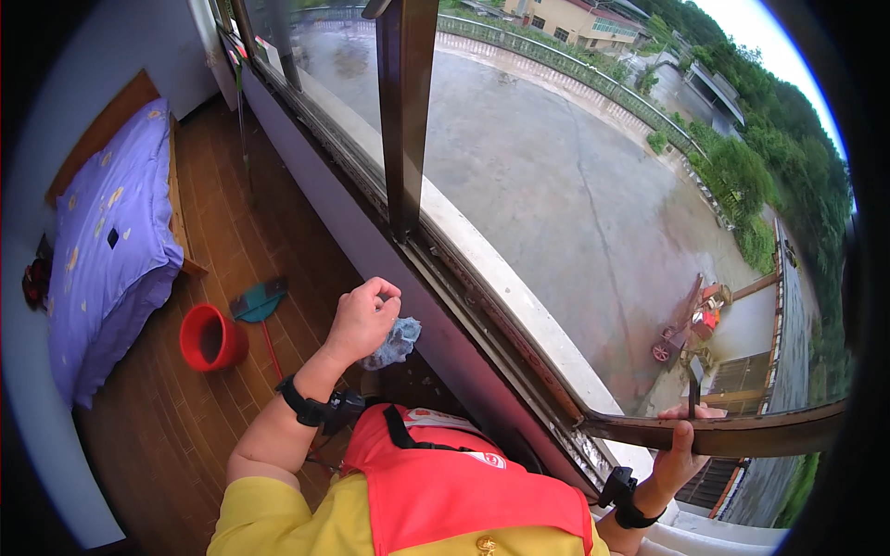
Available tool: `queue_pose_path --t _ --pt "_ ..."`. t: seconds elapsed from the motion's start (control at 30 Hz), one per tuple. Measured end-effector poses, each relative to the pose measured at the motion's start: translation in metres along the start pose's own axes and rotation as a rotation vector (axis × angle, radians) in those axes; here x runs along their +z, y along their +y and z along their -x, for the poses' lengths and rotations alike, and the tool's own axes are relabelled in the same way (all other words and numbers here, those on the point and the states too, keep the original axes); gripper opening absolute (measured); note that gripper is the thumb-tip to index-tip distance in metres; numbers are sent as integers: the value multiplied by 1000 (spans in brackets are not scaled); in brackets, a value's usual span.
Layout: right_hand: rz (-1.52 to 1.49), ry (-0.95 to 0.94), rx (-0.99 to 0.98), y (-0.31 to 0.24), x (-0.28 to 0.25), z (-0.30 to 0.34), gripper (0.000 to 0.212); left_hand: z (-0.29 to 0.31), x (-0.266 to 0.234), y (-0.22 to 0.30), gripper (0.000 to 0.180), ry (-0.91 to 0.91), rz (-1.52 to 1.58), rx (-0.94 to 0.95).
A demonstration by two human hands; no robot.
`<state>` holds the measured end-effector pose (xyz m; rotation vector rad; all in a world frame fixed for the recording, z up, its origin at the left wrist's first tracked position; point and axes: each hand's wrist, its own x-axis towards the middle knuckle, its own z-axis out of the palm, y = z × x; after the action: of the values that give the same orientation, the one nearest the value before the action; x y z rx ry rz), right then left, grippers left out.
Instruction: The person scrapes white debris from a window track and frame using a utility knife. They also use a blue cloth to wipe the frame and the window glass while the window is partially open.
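While the left hand (362,320) grips a blue rag (396,341) beside the window track (482,306), the right hand (681,445) clasps the open sash (742,433). Wiping looks underway; the track remains grimy.

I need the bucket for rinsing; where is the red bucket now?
The red bucket stands on the wooden floor at the person's left, between the bed and the green dustpan.

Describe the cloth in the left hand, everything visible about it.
The cloth is a small, crumpled rag of pale blue-grey fabric, soft and bunched into folds. Most of it hangs out below and to the right of the left hand, whose curled fingers grip its upper part. It sits close to the wall under the window sill, above the wooden floor. Whether it touches the wall cannot be told.
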<state>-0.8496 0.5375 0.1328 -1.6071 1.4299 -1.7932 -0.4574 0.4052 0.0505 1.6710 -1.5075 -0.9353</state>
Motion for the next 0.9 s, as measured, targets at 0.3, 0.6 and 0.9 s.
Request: queue_pose_path --t 0.3,0.6,0.9 --pt "151 274 72 -8 -90 41 57 -45 -13 24 42 199 -241 87" --pt "-127 427 146 -1 -121 54 76 -104 -8 22 38 286 -205 372" --pt "-214 447 125 -4 -89 37 77 -48 26 40 39 171 -128 474"
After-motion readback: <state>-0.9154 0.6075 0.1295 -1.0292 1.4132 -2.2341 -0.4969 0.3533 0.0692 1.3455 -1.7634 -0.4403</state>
